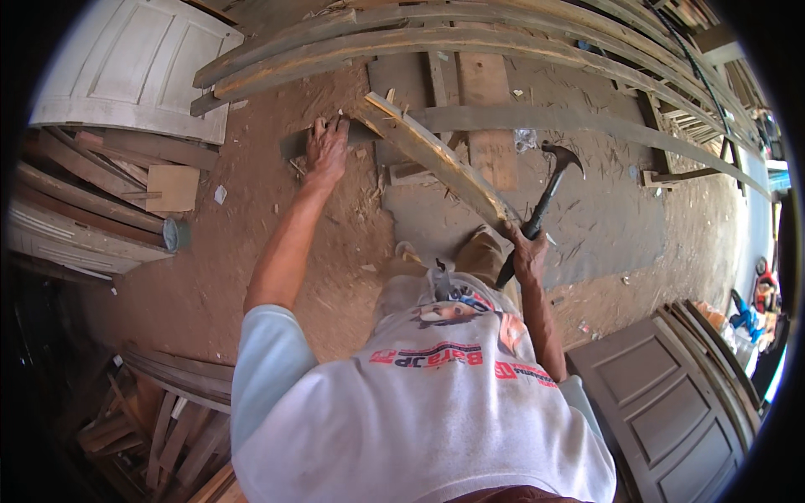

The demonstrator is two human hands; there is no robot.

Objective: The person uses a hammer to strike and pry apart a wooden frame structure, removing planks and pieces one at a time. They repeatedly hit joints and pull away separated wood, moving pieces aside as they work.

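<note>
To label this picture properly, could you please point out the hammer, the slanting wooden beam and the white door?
Hammer (545, 197): head view, on its handle.
Slanting wooden beam (446, 163): head view, midway along its length.
White door (134, 63): head view, on its panelled face.

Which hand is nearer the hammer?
Right. The right hand grips the hammer by its handle; the left hand is away to the left, at the long grey board.

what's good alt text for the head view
A person's right hand grips a claw hammer beside the near end of a wooden beam, while the left hand appears to rest on a long plank. Around them are a white panelled door, a brown panelled door and stacked boards.
</note>
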